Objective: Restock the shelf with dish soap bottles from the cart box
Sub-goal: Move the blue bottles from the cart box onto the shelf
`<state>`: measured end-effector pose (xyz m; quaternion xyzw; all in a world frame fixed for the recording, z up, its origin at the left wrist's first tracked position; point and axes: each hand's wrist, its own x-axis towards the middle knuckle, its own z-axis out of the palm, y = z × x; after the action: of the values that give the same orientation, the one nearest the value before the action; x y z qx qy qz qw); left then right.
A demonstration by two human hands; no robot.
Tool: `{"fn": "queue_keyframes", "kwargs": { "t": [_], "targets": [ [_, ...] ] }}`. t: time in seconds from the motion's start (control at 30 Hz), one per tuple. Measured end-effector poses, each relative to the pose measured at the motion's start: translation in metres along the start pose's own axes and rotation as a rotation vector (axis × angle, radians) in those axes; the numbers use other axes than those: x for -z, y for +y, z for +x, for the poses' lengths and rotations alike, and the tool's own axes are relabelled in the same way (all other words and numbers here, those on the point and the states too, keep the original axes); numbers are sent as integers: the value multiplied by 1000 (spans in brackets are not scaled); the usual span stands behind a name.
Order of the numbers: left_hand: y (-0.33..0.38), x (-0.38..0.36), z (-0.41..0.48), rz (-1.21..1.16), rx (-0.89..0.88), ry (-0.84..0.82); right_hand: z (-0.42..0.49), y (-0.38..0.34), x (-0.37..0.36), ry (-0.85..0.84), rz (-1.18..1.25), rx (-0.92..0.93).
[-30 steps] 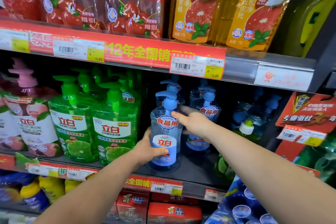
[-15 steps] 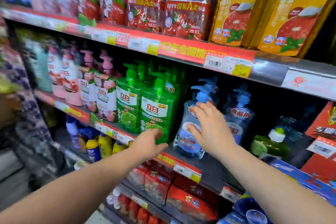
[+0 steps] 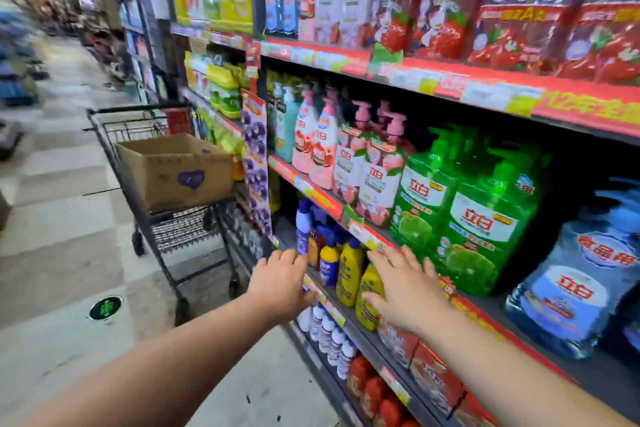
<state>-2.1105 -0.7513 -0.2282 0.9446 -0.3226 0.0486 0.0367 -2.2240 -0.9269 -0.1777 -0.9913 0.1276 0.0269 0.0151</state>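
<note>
Beside the red-edged store shelf (image 3: 349,215), both hands reach forward empty, fingers spread: the left hand (image 3: 280,279) and the right hand (image 3: 407,291) hang in front of the lower tiers. On the shelf stands a clear blue pump dish soap bottle (image 3: 575,288) next to green pump bottles (image 3: 485,222). Further left, a brown cardboard box (image 3: 176,170) sits in a black wire cart (image 3: 180,229).

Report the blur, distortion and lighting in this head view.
Head view: wide-angle bend tilts the shelves and cart; motion smear softens the aisle at left and the blue bottle at right; both the left hand and right hand stay fairly sharp; even store lighting, no harsh glare.
</note>
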Motion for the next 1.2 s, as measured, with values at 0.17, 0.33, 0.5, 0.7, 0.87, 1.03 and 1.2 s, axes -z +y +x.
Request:
{"fn": "queue_keyframes", "kwargs": {
  "t": [0.17, 0.33, 0.5, 0.7, 0.87, 1.03, 1.2],
  "targets": [
    [-101, 0, -15, -6, 79, -4, 56, -101, -10, -22, 12, 95],
    [-237, -3, -32, 29, 161, -84, 118, -233, -28, -73, 68, 179],
    [-356, -2, -52, 16, 285, -122, 163, -342, -46, -125, 114, 251],
    [-439, -7, -56, 9, 373, -107, 218, -413, -49, -169, 76, 298],
    [-495, -9, -44, 3, 443, -121, 279, -467, -49, -150, 46, 360],
    [-567, -8, -9, 34, 529, -109, 350, -530, -53, -165, 65, 451],
    [-637, -3, 59, 74, 547, -152, 444, -580, -47, -157, 50, 517]
  ]
}}
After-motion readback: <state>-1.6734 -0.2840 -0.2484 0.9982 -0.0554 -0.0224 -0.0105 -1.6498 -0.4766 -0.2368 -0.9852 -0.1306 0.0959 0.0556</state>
